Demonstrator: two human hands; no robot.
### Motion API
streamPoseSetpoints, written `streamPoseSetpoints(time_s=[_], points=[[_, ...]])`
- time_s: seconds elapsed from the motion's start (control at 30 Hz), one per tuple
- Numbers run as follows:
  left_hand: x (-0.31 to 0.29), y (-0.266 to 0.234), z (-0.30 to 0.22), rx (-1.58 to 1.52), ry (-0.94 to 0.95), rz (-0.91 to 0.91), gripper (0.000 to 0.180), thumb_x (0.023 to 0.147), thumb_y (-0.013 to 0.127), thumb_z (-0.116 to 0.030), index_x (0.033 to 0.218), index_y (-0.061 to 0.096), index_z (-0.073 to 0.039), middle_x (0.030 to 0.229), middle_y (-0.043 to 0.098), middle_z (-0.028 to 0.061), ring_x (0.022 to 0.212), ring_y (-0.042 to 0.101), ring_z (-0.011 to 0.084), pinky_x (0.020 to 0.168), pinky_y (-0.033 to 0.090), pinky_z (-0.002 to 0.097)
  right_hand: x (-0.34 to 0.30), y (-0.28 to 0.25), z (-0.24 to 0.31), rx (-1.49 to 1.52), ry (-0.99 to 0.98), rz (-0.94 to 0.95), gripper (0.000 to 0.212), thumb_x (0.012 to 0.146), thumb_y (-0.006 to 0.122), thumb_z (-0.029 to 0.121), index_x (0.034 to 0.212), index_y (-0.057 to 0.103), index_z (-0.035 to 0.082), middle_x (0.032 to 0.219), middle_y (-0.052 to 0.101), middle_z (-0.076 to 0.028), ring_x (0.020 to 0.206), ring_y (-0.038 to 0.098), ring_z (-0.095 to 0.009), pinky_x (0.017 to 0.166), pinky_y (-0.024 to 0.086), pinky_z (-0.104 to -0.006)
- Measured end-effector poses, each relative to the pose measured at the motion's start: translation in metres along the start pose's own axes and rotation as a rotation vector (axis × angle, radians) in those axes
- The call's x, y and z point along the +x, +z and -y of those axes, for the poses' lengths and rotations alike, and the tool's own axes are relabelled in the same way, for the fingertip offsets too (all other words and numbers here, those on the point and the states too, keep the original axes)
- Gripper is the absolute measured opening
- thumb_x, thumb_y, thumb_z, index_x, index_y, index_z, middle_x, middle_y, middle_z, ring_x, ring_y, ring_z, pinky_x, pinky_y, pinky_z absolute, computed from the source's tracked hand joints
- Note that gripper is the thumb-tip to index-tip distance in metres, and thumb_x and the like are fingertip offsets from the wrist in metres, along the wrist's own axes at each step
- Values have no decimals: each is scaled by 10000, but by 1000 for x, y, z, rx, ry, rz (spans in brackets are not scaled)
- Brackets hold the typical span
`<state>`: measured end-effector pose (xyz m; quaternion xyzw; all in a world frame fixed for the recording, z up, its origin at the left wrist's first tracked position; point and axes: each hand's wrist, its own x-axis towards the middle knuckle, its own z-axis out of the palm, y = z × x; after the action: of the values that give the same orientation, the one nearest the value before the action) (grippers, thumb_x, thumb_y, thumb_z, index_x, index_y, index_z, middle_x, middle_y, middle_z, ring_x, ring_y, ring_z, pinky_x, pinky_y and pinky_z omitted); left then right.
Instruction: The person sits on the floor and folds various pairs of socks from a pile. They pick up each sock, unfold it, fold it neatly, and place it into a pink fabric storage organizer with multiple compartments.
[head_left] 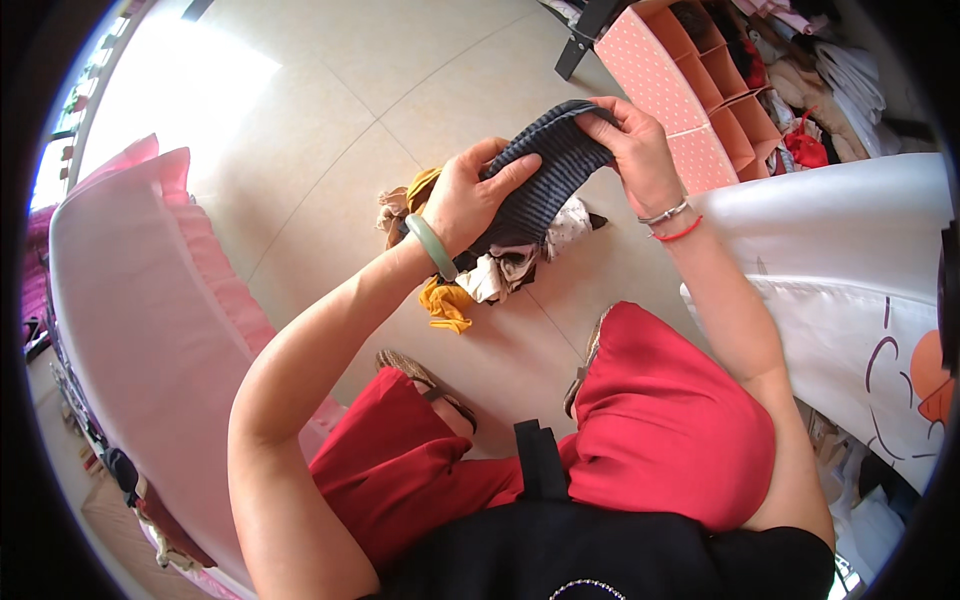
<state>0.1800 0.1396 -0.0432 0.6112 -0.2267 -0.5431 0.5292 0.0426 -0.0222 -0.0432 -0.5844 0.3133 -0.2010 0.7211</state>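
A small dark blue-grey striped garment [556, 172] is stretched between my two hands above the floor; whether it is a sock or underwear, I cannot tell. My left hand [468, 196] pinches its near left end, thumb on top. At the far right end, my right hand [637, 148] grips the edge between thumb and fingers. Below the garment lies a loose heap of small clothes. Among them are a mustard-yellow piece [447, 304], a cream piece [486, 280] and a white speckled piece [570, 226]. The held garment hides part of this heap.
A pink dotted organizer box [660, 100] with compartments stands at the far right, beside jumbled clothes [805, 85]. On the left is a pink fabric-covered piece of furniture [140, 290]. A white cover [830, 225] borders my right arm. My sandalled feet flank the near floor.
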Motion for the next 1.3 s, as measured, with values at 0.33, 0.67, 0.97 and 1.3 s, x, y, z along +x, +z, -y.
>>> streamPoseSetpoints(time_s=[0.33,0.67,0.97,1.3], points=[[4,7,-9,-189,50,3,401,932,624,-358,1084,632,13,879,659,6,741,585,44,642,495,207,-9,20,15,14,-14,103,342,921,614,328,1045,642,11,935,654,-15,848,593,-72,737,499,-231],[-2,15,-20,-215,33,-96,392,956,580,-384,1054,654,-12,821,633,-27,708,567,35,612,478,202,-11,16,19,-266,-40,2,445,936,583,437,885,668,4,750,629,5,656,564,-63,566,468,-215],[-7,19,-19,-305,-14,-124,357,954,594,-344,1019,676,-2,801,645,-23,692,572,30,600,476,194,-8,11,24,36,88,-55,389,907,644,389,898,628,0,673,590,1,556,553,-69,515,468,-203],[-7,24,-29,-393,-56,-122,368,943,600,-370,1029,680,-21,875,676,9,745,616,62,658,505,219,-16,20,29,-99,-130,-131,213,869,715,194,941,617,18,776,653,-2,663,585,-39,553,485,-188]])
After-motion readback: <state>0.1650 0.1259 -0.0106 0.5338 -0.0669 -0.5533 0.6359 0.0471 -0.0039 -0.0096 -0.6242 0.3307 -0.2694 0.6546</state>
